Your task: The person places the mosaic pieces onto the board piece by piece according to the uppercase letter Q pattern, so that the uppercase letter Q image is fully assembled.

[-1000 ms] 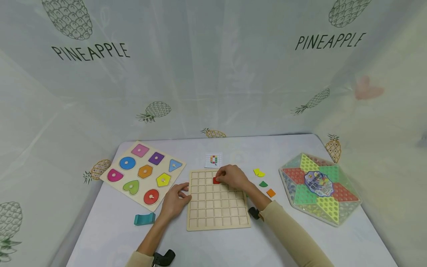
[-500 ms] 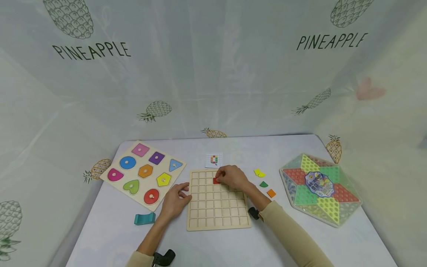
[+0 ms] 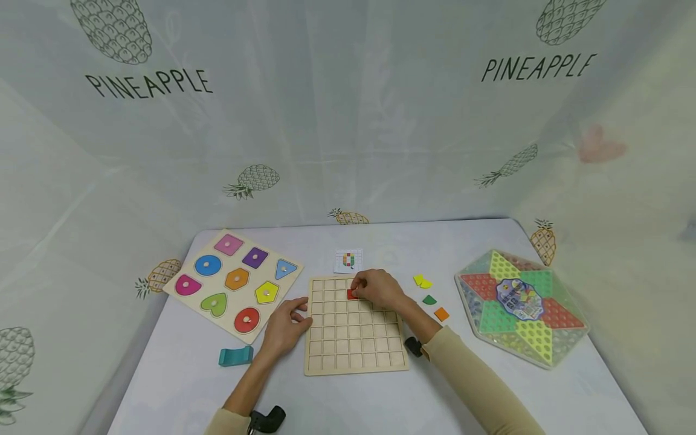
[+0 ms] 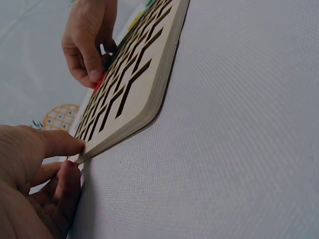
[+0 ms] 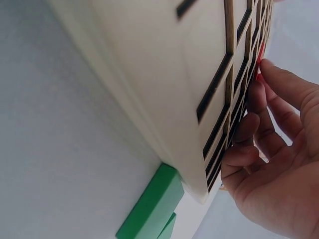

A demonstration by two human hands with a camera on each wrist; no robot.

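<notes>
A wooden grid board (image 3: 356,344) lies on the table in front of me. My left hand (image 3: 285,326) holds it by the left edge; in the left wrist view the thumb (image 4: 65,143) rests at the top of the rim with the other fingers curled below. Over the board's upper rows, my right hand (image 3: 379,287) pinches a red tile (image 3: 351,295) between thumb and fingertips. The tile sits at a cell in the second row, partly covered by the fingers. Just behind the board is a small card (image 3: 348,261) printed with a coloured Q-like pattern.
Right of the board lie yellow pieces (image 3: 422,281), a green piece (image 3: 429,299) and an orange square (image 3: 441,314). A shape puzzle (image 3: 236,302) and a teal block (image 3: 235,357) are at left. A hexagonal game board (image 3: 522,305) stands at right.
</notes>
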